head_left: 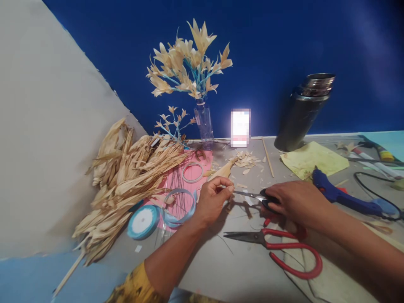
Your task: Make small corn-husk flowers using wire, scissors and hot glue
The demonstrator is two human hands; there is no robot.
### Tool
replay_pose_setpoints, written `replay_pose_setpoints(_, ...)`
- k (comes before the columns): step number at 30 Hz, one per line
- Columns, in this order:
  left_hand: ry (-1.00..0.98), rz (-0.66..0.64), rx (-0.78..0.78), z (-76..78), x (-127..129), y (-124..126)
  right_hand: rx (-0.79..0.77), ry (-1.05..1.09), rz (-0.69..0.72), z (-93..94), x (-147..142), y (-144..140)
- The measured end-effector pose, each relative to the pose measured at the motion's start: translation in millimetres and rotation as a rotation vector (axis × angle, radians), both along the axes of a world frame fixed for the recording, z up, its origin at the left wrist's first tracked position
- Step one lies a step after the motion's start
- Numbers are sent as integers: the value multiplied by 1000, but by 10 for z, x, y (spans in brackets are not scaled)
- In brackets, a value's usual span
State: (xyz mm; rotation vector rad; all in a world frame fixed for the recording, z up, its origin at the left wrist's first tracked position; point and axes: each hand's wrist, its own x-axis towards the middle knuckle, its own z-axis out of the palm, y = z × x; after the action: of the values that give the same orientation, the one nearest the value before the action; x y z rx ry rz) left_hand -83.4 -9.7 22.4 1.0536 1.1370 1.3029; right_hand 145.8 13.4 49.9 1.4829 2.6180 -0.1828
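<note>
My left hand (213, 198) pinches a pale strip of dried corn husk (222, 170) between thumb and fingers above the grey table (221, 261). My right hand (298, 202) grips a small pair of scissors (252, 195) whose silver blades point left toward the left fingertips. A larger pair of red-handled scissors (277, 246) lies flat on the table just in front of both hands.
A heap of dried corn husks (126, 185) lies at the left, with a blue ribbon roll (142, 221), a tape ring (192, 172) and pink paper (183, 185). A bottle of husk flowers (203, 122), a dark tumbler (303, 113), yellow paper (312, 162) and a blue glue gun (341, 195) stand behind.
</note>
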Motion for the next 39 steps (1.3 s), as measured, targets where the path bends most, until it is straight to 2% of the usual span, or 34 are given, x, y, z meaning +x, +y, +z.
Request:
replay_pose_setpoints(8, 18, -43, -58, -38, 3, -12, 114, 5, 77, 40, -14, -44)
replay_pose_setpoints(22, 115, -140, -29, -69, -1, -32, 16, -46, 45, 76, -69, -69)
replay_pose_setpoints(24, 90, -118, -32, -66, -3, -27, 19, -36, 45, 55, -55, -61)
replay_pose_setpoints(28, 16, 28, -14, -26, -4, -5, 30, -36, 27, -6, 5, -21)
replay_pose_setpoints(30, -22, 57, -25, -7, -3, 2, 38, -47, 4, -37, 40, 9)
replay_pose_setpoints(39, -162, -108, -126, 0, 22, -38, 71, -88, -109, -104, 42, 47)
